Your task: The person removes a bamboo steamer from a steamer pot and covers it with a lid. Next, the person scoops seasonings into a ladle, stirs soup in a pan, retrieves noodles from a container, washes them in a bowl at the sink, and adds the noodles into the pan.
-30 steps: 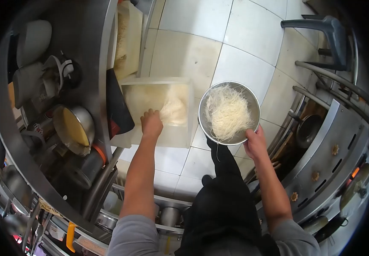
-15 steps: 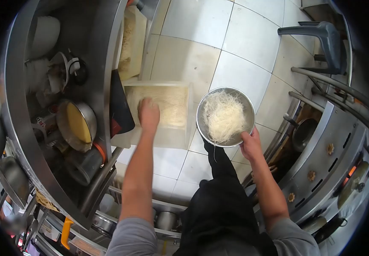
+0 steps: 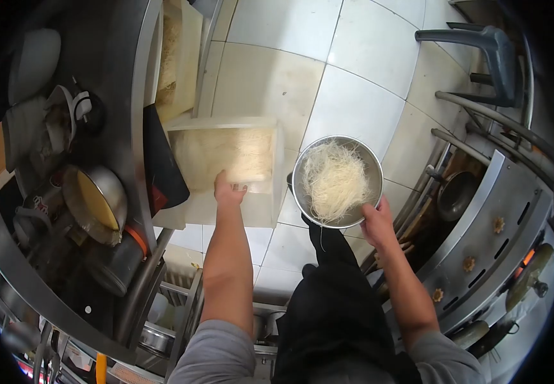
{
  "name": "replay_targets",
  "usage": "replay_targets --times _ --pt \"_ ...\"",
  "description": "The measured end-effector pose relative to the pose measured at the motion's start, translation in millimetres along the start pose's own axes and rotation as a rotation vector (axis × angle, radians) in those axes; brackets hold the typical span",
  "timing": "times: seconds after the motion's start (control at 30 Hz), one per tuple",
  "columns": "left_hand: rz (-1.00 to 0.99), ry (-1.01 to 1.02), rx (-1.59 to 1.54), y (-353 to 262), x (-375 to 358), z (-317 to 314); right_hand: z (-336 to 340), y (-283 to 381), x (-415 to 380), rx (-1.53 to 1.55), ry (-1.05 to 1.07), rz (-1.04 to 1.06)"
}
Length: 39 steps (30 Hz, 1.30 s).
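Observation:
My right hand (image 3: 377,220) grips the lower right rim of a round metal bowl (image 3: 377,176), thumb over the edge. A loose heap of thin, pale dry noodles (image 3: 336,182) fills much of the bowl, and one strand hangs below it. My left hand (image 3: 229,191) reaches into a pale, pulled-out drawer (image 3: 226,211), near its front wall. Its thumb and a finger show apart, with nothing visible between them; the other fingers are partly hidden. More of the thin, pale noodles (image 3: 242,150) lie in the drawer, beyond the hand.
A steel counter (image 3: 137,83) on the left carries a metal pot (image 3: 114,192) with yellow contents. Farther ahead is another pale bin (image 3: 184,70). A dark cloth (image 3: 162,160) hangs beside the drawer. At right stand a stove (image 3: 475,237), a pan (image 3: 457,195) and a grey plastic chair (image 3: 498,64).
My left hand has drawn back from the drawer's middle toward its front wall, and its fingers have spread. The bowl stays nearly in place in my right hand. The view has shifted slightly.

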State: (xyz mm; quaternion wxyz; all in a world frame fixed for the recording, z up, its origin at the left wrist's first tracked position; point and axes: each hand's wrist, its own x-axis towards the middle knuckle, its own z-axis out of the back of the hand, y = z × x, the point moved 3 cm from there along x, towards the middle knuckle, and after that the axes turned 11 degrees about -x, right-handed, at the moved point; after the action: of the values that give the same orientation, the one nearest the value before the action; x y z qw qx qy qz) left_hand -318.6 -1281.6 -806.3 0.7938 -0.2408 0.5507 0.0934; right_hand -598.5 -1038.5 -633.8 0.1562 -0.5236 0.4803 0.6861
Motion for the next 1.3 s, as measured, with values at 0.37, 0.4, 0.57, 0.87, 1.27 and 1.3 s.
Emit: replay_targets --times 0.37,0.4,0.57,0.87,1.27,1.3 --pt "-0.504 0.017 0.058 -34 -63 48 -18 15 -7 -0.023 0.061 0.097" --pt "-0.484 0.052 0.138 -35 -68 43 -18 17 -5 -0.023 0.063 0.102" --pt "-0.473 0.354 0.15 -35 -16 27 -12 15 3 -0.08 0.045 0.136" --pt "-1.129 -0.068 1.469 0 6 -33 4 8 17 -0.056 -0.036 0.058" --pt "-0.635 0.254 1.261 82 28 -10 -5 -1 15 -0.108 -0.039 0.034" --pt "-0.623 0.278 1.185 83 33 -11 -9 1 15 -0.108 -0.041 0.044"
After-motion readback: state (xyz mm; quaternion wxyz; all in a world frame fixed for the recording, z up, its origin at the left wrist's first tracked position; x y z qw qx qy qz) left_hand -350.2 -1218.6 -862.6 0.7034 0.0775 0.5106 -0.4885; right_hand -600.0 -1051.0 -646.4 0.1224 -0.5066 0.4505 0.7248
